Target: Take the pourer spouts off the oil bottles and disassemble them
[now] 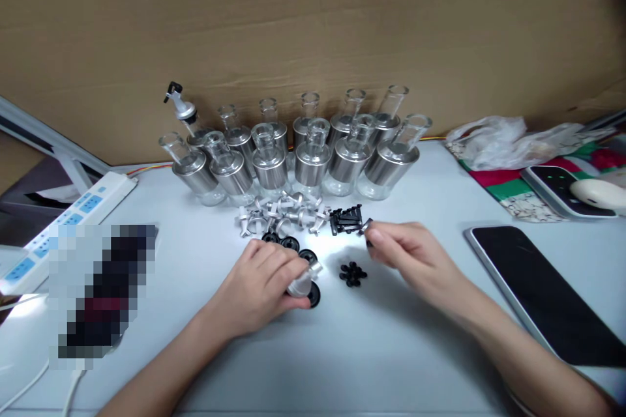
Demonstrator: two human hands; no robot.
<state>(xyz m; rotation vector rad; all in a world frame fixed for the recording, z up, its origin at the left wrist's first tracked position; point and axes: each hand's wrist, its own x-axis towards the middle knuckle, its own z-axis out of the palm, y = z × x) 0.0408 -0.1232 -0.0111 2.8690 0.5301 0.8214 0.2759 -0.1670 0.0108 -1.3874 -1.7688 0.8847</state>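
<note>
My left hand [267, 280] is closed around a silver bottle pourer spout [300, 283], its nozzle poking out to the right. Under and beside that hand lie several round black stoppers [308, 256]. My right hand [408, 251] pinches a small dark lever [368, 230] between thumb and forefinger; blur and the fingers hide part of it. Just left of it is a row of black levers [347, 219]. A cluster of small black caps [353, 274] rests on the table between the hands. Behind my left hand sits a pile of silver spouts [281, 214].
Two rows of glass bottles with steel sleeves [313, 163] stand at the back; one at left carries a fitted pourer [182, 106]. A power strip [68, 225] and a pixelated dark device [110, 290] lie left. At right are a phone [542, 287] and plastic bag [499, 143].
</note>
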